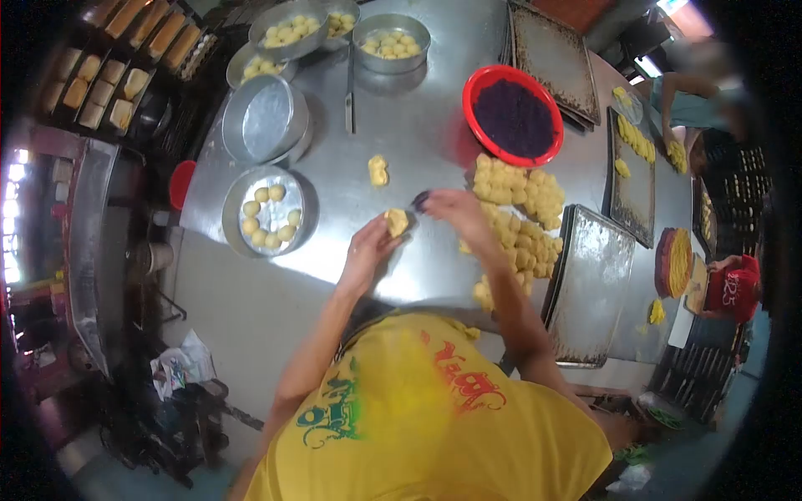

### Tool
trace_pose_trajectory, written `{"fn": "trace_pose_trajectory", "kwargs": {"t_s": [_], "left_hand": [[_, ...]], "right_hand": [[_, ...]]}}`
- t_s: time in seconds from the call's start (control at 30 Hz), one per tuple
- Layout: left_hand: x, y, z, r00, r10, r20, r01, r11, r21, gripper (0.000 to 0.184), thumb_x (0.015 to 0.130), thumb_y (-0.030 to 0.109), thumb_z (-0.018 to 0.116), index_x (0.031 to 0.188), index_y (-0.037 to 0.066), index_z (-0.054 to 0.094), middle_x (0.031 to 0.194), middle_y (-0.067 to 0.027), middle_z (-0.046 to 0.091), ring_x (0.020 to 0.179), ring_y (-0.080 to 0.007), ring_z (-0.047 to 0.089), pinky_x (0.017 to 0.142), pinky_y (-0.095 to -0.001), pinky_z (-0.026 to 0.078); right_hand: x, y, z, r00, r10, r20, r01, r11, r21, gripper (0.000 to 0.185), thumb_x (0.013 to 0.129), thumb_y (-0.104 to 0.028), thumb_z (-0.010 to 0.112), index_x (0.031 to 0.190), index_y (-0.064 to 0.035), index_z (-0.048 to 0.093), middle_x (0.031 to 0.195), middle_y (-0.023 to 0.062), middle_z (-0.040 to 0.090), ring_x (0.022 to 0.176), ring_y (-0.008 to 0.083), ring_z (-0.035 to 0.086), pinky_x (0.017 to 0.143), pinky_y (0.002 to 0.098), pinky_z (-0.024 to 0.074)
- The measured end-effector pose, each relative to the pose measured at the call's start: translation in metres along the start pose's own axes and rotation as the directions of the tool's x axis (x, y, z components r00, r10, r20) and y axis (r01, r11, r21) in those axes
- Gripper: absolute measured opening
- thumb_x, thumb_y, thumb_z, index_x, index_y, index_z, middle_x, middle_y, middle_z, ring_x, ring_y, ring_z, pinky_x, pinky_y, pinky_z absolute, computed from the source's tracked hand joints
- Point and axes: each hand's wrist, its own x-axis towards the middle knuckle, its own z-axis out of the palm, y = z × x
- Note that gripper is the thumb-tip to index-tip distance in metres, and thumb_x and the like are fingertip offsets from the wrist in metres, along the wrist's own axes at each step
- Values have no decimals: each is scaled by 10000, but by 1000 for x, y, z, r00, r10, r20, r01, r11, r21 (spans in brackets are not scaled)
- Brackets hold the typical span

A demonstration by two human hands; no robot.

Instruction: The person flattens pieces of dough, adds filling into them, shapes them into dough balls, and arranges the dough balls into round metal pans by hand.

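Note:
My left hand (pixel 368 250) is closed around a piece of yellow dough (pixel 397 220), held up a little above the steel table (pixel 334 196). Just to its right, my right hand (pixel 455 213) pinches a small lump of dark purple filling (pixel 420 200). Another small dough piece (pixel 378 170) lies on the table beyond my hands. A heap of portioned dough pieces (pixel 518 242) sits by my right forearm. Behind the heap stands a red basin (pixel 469 117) of the same dark filling. At the left, a round pan (pixel 231 221) contains several dough balls.
More round pans (pixel 428 42) stand at the back left, near a long flat-bladed tool (pixel 350 113). Metal trays (pixel 589 284) lie to the right. A person in red (pixel 735 288) and another person's arm (pixel 666 108) are across the table. Bread racks (pixel 92 88) stand far left.

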Motion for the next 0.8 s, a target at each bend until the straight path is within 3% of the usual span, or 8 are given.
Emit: {"fn": "trace_pose_trajectory", "kwargs": {"t_s": [0.13,0.23,0.37,0.47,0.6,0.67,0.77,0.8], "left_hand": [[-12,-10,-1,997,17,78,-25,994,106,428,1074,120,519,1475,-29,495,1342,-88,638,1174,-145,632,1005,-300,549],[-26,-16,-1,998,36,59,-46,980,192,424,1068,104,529,1470,-28,503,1326,-111,640,1120,-160,664,922,-278,594],[-47,-23,1,997,69,32,-75,956,284,396,1054,102,541,1430,-23,557,1249,-124,682,1035,-172,697,836,-273,611],[-52,-33,1,991,122,-48,-105,960,259,346,1040,57,531,1361,-45,614,1230,-143,693,1055,-193,699,810,-280,627],[-34,-68,-20,895,437,-88,-357,821,446,318,1012,17,554,1303,-69,649,1249,-159,696,1040,-211,706,824,-298,616],[-57,-58,11,891,449,-63,-360,786,503,319,975,45,628,1272,-67,663,1262,-197,698,1004,-218,716,848,-318,573],[-61,-39,12,893,448,47,-355,634,687,308,977,83,653,1269,-11,680,1147,-155,702,912,-195,709,805,-312,561],[-57,-33,10,896,438,73,-350,597,722,311,982,93,656,1281,10,678,1086,-127,707,870,-182,704,789,-307,558]], "right_hand": [[-38,4,56,969,-138,-207,42,910,-412,391,943,-157,729,1272,43,658,1074,94,735,924,162,676,785,286,550],[-46,3,54,991,91,94,-116,942,315,373,919,-133,740,1248,29,667,1068,110,723,948,166,672,774,289,549],[-58,0,57,979,181,96,-183,983,16,260,904,-102,704,1130,26,714,985,112,694,922,193,687,772,311,552],[-66,-7,71,996,-80,-40,52,882,-468,176,898,-40,684,1059,11,733,968,78,687,862,185,701,736,302,560],[-69,-4,83,984,-172,-53,148,940,-309,207,863,-48,717,1063,3,737,931,97,658,863,220,691,748,316,547],[-71,-18,78,984,-143,-109,79,888,-453,243,852,-50,731,1089,1,741,940,113,648,889,235,687,773,324,545],[-71,-15,57,985,-171,9,170,965,-202,213,844,-145,754,1027,-38,762,953,176,649,898,334,680,772,399,534],[-72,-19,57,984,-175,20,173,939,-297,215,848,-149,752,1030,-34,760,958,184,649,902,346,674,781,411,529]]}}
